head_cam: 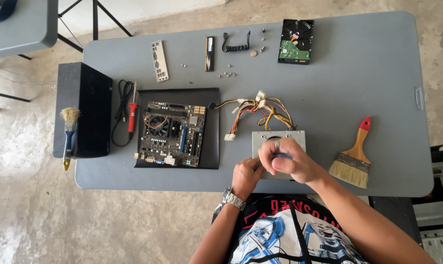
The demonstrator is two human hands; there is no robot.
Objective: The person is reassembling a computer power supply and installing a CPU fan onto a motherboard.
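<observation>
Power supply unit point(278, 142), a grey metal box, lies at the near edge of the grey worktop point(358, 83), directly under both hands. Head view: the right hand point(290, 161) is closed around a blue-handled tool, probably a screwdriver, most of it hidden in the fist; the left hand point(247, 177) is curled against the box's near left corner, and whether it clasps anything cannot be told. The box looks stiff and fairly heavy, best taken by its flat sheet-metal sides; its bundle of yellow, red and black wires point(258, 110), trailing beyond the grip, is limp and liable to snag. Left of the grip lies a motherboard point(172, 133) on a black mat point(211, 146), fragile and better held by its edges; further left are a red soldering iron point(132, 111), a black computer case point(87, 110) and a small blue-handled brush point(68, 134). Right of the grip lies a wide wooden-handled paintbrush point(353, 159). Beyond it, well apart, are a hard drive point(295, 41), a memory stick point(210, 53), a metal port plate point(160, 60), a black cable point(235, 45) and loose screws point(228, 74), small enough to scatter.
</observation>
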